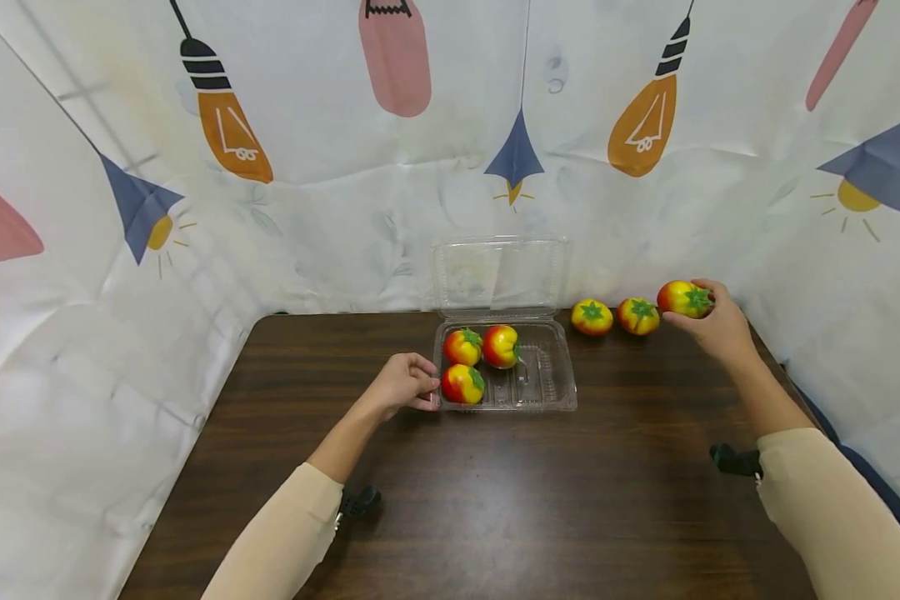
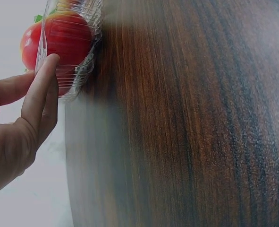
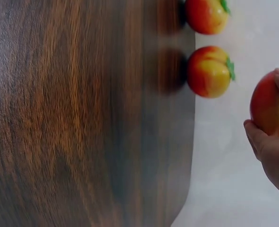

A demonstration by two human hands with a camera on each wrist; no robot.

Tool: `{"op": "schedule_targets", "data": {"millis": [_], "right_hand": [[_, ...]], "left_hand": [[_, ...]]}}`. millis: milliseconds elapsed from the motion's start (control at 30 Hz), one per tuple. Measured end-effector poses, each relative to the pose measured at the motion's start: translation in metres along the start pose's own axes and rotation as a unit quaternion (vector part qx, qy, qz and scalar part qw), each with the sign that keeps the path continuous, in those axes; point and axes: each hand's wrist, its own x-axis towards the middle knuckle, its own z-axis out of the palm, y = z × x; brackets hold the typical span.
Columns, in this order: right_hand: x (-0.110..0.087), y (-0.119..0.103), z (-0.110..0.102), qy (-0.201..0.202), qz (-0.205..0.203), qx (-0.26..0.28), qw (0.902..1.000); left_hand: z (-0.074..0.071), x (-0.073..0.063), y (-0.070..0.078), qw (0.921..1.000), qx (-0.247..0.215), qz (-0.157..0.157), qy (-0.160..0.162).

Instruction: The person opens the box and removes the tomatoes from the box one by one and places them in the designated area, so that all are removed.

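A clear plastic clamshell box (image 1: pixel 543 367) lies on the table with its lid (image 1: pixel 501 275) raised at the back. Inside, on the left, sit three red-and-yellow fruits (image 1: pixel 462 384) with green leafy tops. My left hand (image 1: pixel 407 383) pinches the box's left rim between thumb and fingers; the left wrist view shows the fingertips at the plastic wall (image 2: pixel 75 71). At the back right, my right hand (image 1: pixel 712 327) grips another such fruit (image 3: pixel 269 105), lifted above the tabletop. Nearest to it are two more fruits, one beside it (image 1: pixel 638 317) and one farther left (image 1: pixel 592 317).
The dark wood-grain table (image 1: pixel 510 500) ends at a back edge just behind the box and the loose fruits. A white curtain (image 1: pixel 330 233) printed with lamps hangs behind and at both sides.
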Motion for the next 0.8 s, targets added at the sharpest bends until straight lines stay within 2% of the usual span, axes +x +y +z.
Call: {"op": "schedule_targets", "data": {"millis": [267,800], "right_hand": [[0.008,0.020,0.001,0.023,0.010,-0.006,0.9997],[0.022,0.050,0.012,0.028,0.075,-0.050,0.9955]], "left_hand": [[0.000,0.001,-0.001,1.0000,0.005,0.001,-0.003],[0.000,0.000,0.000,1.0000,0.009,-0.001,0.001]]}}
